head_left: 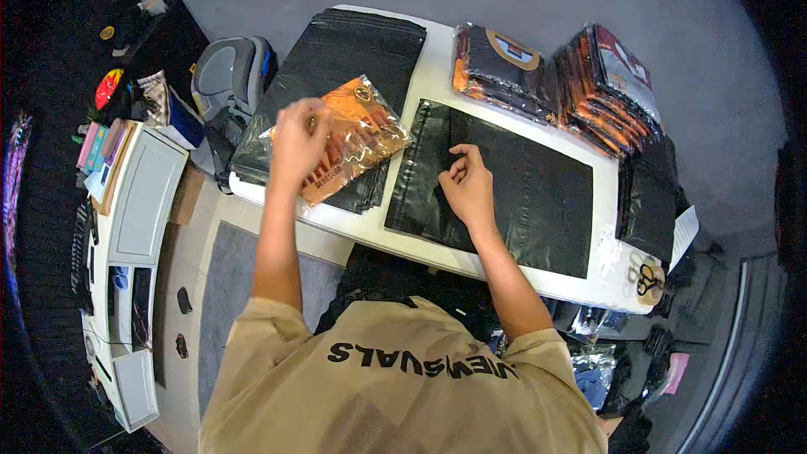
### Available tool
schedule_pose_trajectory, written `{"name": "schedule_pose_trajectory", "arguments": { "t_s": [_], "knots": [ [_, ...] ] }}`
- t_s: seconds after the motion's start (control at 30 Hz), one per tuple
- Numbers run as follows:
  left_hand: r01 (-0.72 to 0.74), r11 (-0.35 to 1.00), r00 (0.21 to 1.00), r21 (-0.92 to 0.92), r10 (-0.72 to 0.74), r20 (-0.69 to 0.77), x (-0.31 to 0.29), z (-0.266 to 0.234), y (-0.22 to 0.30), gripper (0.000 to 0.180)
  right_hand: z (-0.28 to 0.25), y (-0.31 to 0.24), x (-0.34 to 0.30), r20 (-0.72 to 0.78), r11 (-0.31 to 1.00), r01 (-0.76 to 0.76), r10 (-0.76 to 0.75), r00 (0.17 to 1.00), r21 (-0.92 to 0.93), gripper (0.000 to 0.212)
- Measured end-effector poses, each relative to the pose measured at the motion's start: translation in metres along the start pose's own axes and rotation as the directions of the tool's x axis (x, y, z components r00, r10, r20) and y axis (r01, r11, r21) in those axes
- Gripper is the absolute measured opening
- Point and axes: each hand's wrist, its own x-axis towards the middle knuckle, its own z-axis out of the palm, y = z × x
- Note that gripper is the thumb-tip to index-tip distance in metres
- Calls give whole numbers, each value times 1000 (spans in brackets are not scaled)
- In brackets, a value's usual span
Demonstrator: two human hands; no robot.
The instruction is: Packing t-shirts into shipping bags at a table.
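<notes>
My left hand (300, 143) is closed on a clear-wrapped packet holding a folded orange garment (357, 139), gripping it by its left side. The packet is tilted above a stack of black plastic mailing bags (361, 46) on the left of the table. A single black mailing bag (530, 181) lies flat in the middle. My right hand (467, 189) is over this bag's left part, near its flap, with thumb and fingers curled together on the plastic; the exact grip is partly hidden.
The white table (437, 67) also bears piles of wrapped black-and-orange garments (601, 88) at the back right. More black bags (649, 197) and black-handled scissors (647, 280) lie at its right end. A grey child seat (231, 76) and a white cabinet (139, 193) stand to the left.
</notes>
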Motion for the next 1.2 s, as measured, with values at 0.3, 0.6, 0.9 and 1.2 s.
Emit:
{"name": "schedule_pose_trajectory", "arguments": {
  "t_s": [0.3,0.6,0.9,1.2],
  "knots": [
    [146,981,722,130,-195,664,80,0,-38,49,7,23,-8,-66,993,103,-100,993,58,39],
    [637,630,584,-444,-19,811,50,3,-47,53,12,23,-8,-45,984,133,-128,991,117,38],
    [650,290,758,-702,-180,627,44,14,8,40,11,23,-7,-50,979,111,-104,993,173,39],
    [569,378,822,-730,-234,519,51,14,27,23,7,18,-7,-20,977,113,-111,994,180,36]
  ]
}}
